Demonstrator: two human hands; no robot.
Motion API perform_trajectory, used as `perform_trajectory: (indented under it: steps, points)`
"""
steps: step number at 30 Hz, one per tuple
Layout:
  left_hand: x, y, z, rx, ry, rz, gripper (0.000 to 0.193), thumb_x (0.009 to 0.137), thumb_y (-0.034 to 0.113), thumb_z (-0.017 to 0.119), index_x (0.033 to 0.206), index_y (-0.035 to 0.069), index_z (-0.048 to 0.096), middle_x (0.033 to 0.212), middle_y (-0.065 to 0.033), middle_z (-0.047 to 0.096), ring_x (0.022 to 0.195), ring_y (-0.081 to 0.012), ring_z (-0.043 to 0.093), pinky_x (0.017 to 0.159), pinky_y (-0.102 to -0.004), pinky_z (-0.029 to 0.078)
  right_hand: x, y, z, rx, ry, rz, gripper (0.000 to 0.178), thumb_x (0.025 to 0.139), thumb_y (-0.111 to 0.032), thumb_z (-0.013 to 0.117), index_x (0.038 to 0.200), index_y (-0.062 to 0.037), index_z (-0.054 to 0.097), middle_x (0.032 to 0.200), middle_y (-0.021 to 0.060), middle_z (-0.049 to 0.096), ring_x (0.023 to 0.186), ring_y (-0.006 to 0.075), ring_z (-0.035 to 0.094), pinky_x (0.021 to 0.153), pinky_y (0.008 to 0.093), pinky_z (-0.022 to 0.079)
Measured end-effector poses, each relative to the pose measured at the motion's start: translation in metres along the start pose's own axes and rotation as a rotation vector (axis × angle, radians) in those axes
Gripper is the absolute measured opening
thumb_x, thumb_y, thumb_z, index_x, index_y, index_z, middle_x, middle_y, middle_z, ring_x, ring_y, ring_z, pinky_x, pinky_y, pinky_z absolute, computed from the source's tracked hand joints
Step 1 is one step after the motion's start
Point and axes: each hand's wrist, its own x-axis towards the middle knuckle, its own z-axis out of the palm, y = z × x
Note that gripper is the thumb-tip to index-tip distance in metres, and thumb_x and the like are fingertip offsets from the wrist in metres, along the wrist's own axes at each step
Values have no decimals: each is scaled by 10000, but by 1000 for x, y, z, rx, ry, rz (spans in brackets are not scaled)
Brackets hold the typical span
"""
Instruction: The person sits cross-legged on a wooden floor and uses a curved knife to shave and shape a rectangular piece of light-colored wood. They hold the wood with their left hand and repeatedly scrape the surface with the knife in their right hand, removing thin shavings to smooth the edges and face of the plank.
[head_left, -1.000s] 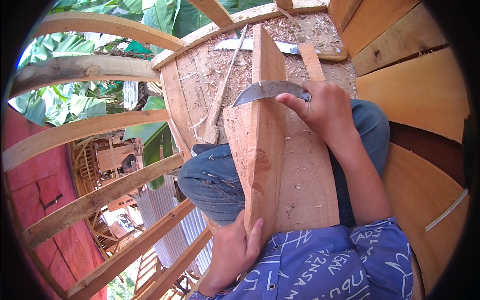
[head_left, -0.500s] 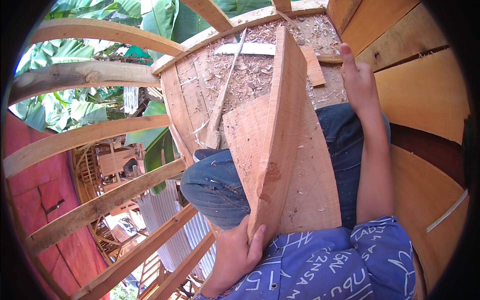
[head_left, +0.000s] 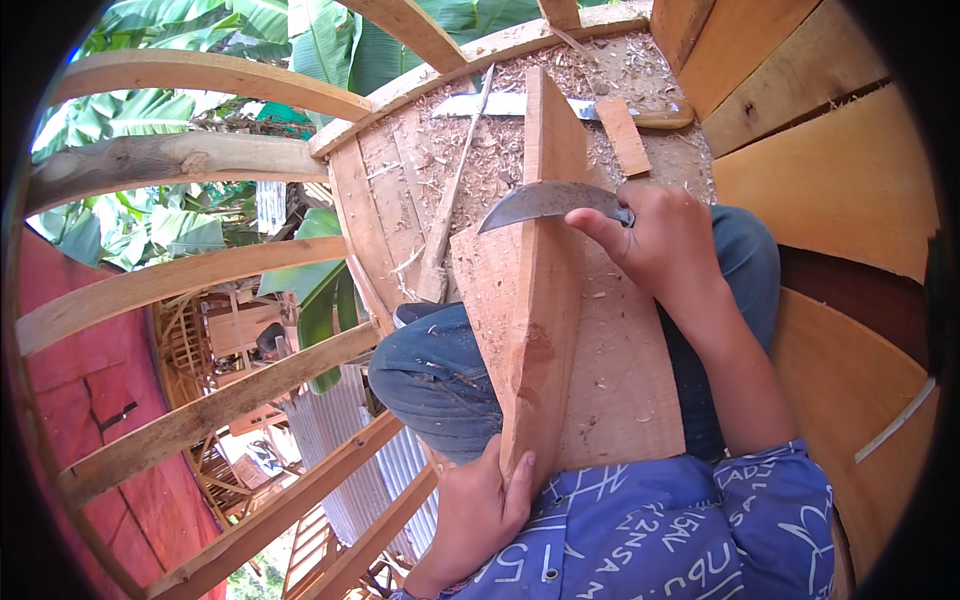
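Observation:
My left hand (head_left: pixel 482 505) is closed around the near end of a thick wooden plank (head_left: pixel 550 290), thumb on its right side. The plank stands on edge, running away from my body, with a darker patch on its near part. Beneath it a wide, flat board (head_left: pixel 625 380) lies across my lap, dotted with shavings. My right hand (head_left: pixel 665 235) grips a curved knife (head_left: pixel 545 203) by its handle, mostly hidden in the fingers. The knife's blade points left and lies across the plank's top edge, toward its far half.
Shavings cover the wooden floor (head_left: pixel 400 140) ahead. A long pale blade with a wooden handle (head_left: pixel 665 119), a small wood piece (head_left: pixel 623 135) and a thin stick (head_left: pixel 455 180) lie there. Wooden slats (head_left: pixel 215 405) form an open railing at left; a plank wall (head_left: pixel 830 180) rises at right.
My right hand has come down and left, from beyond the plank's right side to the plank, bringing the curved knife into view on its edge. The plank's far end has shifted slightly left.

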Motion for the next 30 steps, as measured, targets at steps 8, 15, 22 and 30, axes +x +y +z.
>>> perform_trajectory:
  steps: [8,15,22,30]
  points:
    - [1,4,1,0,11,-21,275,888,141,555,1091,-39,605,566,-197,565,492,-297,614,494,-357,446,16,9,6,-64,-7,-20,838,731,-800,493,601,20,605,545,203,549,564,361,605,512,428,471]
    - [2,-3,1,20,17,-39,256,884,146,558,1064,-29,610,570,-198,564,502,-316,611,498,-362,449,37,14,9,-65,3,64,860,765,-802,447,592,28,587,544,205,549,557,355,602,530,432,468]
    - [-3,-9,8,74,-37,93,213,847,145,594,1000,4,635,575,-187,569,517,-333,605,506,-381,462,85,74,-13,54,140,375,872,818,-773,410,545,47,525,511,159,502,532,298,555,574,417,450]
    - [7,-7,1,15,-44,23,208,836,125,590,997,1,633,583,-192,569,508,-338,591,506,-385,445,18,35,-20,175,112,215,828,809,-748,477,625,48,612,520,182,527,513,296,563,535,392,443]
